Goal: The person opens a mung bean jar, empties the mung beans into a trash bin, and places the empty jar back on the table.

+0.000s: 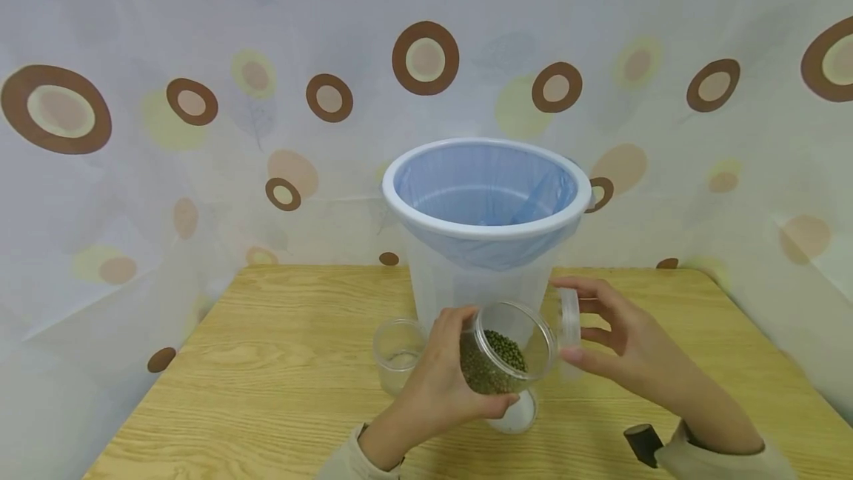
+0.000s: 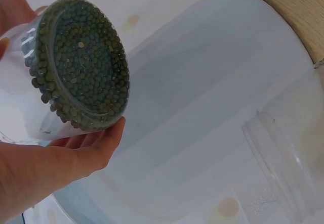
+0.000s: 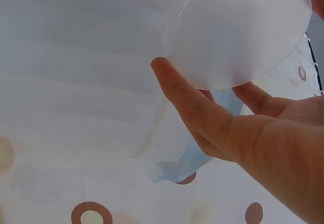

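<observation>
My left hand [image 1: 429, 391] grips a clear plastic jar [image 1: 543, 339], tilted with its open mouth turned toward the right. Small green beans [image 1: 504, 350] lie in its lower part. Through the jar's base, the left wrist view shows the beans [image 2: 86, 62] packed against the bottom. Just right of the mouth, my right hand [image 1: 629, 339] holds a translucent round lid [image 1: 570, 321] on edge by its rim, apart from the jar. In the right wrist view the flat face of the lid [image 3: 238, 32] shows between thumb and fingers.
Behind the hands stands a tall whitish bin [image 1: 486, 272] with a blue liner [image 1: 486, 202]. Another clear jar [image 1: 398, 361] is on the wooden table [image 1: 286, 369], left of the bin. A white round object [image 1: 516, 415] lies under the held jar, partly hidden. A patterned sheet hangs behind.
</observation>
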`<state>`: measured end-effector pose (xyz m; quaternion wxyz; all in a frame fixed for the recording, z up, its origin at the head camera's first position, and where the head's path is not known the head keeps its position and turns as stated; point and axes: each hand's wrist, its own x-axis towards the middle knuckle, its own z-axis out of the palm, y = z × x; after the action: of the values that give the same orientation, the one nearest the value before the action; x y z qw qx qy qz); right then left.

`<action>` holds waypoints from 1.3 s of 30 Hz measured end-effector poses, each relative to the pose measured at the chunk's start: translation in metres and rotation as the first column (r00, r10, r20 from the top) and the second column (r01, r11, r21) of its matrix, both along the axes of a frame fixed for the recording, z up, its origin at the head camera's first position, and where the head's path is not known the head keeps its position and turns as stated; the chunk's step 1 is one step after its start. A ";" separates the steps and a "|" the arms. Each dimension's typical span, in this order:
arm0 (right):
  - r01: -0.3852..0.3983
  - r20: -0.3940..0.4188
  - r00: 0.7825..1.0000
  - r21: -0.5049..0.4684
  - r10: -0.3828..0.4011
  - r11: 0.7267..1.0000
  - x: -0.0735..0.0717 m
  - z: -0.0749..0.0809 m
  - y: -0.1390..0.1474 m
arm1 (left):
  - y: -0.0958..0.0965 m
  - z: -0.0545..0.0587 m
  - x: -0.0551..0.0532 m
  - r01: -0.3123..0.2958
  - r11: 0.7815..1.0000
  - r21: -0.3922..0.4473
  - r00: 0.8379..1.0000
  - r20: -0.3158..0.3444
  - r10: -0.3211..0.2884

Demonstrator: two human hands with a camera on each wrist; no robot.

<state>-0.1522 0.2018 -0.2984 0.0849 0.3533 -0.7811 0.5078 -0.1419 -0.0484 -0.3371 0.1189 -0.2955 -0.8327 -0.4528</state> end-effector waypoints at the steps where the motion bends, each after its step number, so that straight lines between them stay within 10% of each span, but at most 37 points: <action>1: 0.005 0.000 1.000 -0.003 -0.005 1.000 -0.001 -0.001 0.003 | 0.000 0.000 0.000 -0.001 1.000 0.000 1.000 0.001 0.001; 18: 0.169 0.134 0.976 0.019 -0.170 0.986 -0.021 -0.016 0.030 | -0.003 0.004 0.003 0.029 0.997 0.078 0.998 0.050 -0.033; 30: 0.304 0.303 0.891 0.152 -0.337 0.940 -0.032 -0.019 0.041 | -0.005 0.006 0.004 0.015 0.996 0.088 0.999 0.034 -0.018; 39: 0.433 0.287 0.821 0.251 -0.494 0.866 -0.042 -0.031 0.047 | -0.004 0.009 0.006 0.028 0.996 0.089 0.999 0.032 -0.031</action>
<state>-0.1947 0.2485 -0.3291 0.0380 0.0646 -0.8876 0.4544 -0.1363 -0.0524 -0.3284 0.1114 -0.2949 -0.8092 -0.4958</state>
